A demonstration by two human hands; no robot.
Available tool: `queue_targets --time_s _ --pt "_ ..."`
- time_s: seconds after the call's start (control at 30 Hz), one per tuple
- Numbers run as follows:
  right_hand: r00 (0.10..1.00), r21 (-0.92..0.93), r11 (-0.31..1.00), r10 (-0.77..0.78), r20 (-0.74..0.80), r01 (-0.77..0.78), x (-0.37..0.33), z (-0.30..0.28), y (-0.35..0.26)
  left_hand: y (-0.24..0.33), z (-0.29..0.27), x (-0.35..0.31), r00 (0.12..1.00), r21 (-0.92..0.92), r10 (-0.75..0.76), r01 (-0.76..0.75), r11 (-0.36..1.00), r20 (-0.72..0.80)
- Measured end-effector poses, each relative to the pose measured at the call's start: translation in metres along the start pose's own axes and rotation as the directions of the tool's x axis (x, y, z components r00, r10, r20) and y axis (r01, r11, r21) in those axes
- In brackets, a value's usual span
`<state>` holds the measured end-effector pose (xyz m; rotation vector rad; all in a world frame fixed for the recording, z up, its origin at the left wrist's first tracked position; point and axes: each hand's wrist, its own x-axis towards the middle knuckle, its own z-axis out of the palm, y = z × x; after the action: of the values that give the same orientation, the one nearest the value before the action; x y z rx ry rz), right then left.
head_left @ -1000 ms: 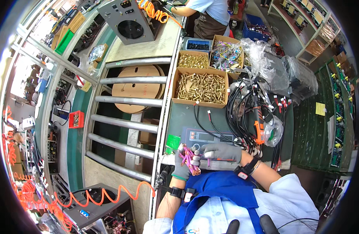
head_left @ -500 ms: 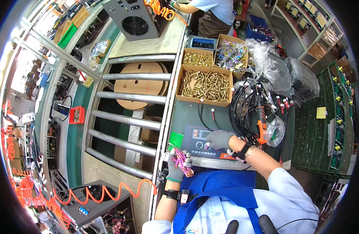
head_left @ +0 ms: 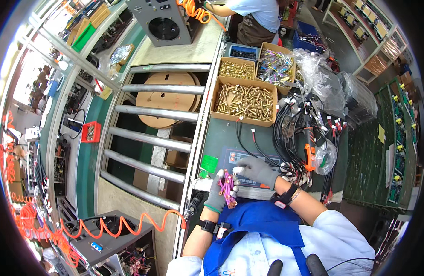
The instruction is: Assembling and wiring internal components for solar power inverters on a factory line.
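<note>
the bundle of pink-purple pieces (head_left: 227,189) sat in the left hand (head_left: 215,198), above the near edge of the desk (head_left: 217,138). the pieces were short and slim, like cut lengths of wire or sleeving, with coppery ends showing at the lower tip; they lay roughly side by side, a few splaying at the top (too many and too small to count). the left hand, in a grey glove, was curled round them, fingers wrapped on the right side. the right hand (head_left: 258,170), gloved too, was half curled just beside the bundle, its fingertips drawn toward it; whether it pinched anything could not be told.

under the right hand lay a blue-grey panel (head_left: 230,158), partly covered, with a green piece (head_left: 209,164) just left of it. beyond the panel, a bare strip of dark green desk ran up to the cardboard box of brass bolts (head_left: 242,118), crossed by a couple of thin leads. to the right, black cables (head_left: 282,138) and an orange-handled tool (head_left: 310,154) crowded the surface. the desk's left edge met a metal rail beside the rollers (head_left: 150,141), with open gaps between them; the blue apron (head_left: 262,221) was close to the near edge.
</note>
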<state>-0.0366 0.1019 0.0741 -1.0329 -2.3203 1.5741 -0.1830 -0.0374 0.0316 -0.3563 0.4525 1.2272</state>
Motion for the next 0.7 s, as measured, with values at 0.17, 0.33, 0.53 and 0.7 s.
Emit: queue_targets --time_s 0.17,0.33,0.53,0.7 --pt "0.979 0.337 0.928 0.101 0.179 -0.158 0.001 0.000 -0.003 -0.008 0.012 0.011 0.996 0.197 0.004 0.014 0.980 -0.090" --pt "0.995 0.301 0.948 0.102 0.017 -0.102 -0.003 0.003 0.002 -0.010 0.013 0.012 0.996 0.189 -0.012 0.029 0.982 -0.094" --pt "0.996 0.161 0.983 0.087 0.025 -0.090 -0.002 -0.007 -0.002 -0.013 0.018 0.010 0.995 0.217 0.029 -0.009 0.976 -0.091" --pt "0.987 0.243 0.957 0.149 0.056 -0.159 0.001 -0.007 -0.005 -0.012 0.017 0.012 0.996 0.207 0.032 -0.014 0.978 -0.083"
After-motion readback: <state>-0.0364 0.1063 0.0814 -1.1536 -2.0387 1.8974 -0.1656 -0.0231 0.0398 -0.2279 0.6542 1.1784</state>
